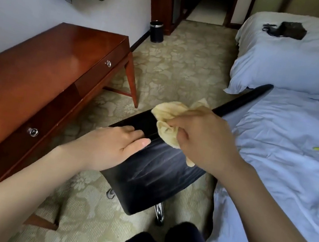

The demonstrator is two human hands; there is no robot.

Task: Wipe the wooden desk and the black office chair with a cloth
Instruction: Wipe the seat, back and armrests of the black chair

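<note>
Fingers of the flat left hand press the black office chair at six o'clock, likely steadying it, while the right hand grips the cloth bunched against it, the wooden desk standing at ten o'clock.

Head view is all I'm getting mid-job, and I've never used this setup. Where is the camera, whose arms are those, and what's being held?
There is no machine here. The single camera sits on a person's head and looks forward and down, so the two bare arms reaching in from the bottom are that person's own. The right hand has a bunched yellow cloth in its grip and holds it against the black office chair. The left hand lies flat on the chair with straight fingers and holds nothing. The wooden desk stands to the left, with two drawer knobs on its front. A bed with pale blue bedding is on the right, and patterned carpet covers the floor.
</note>
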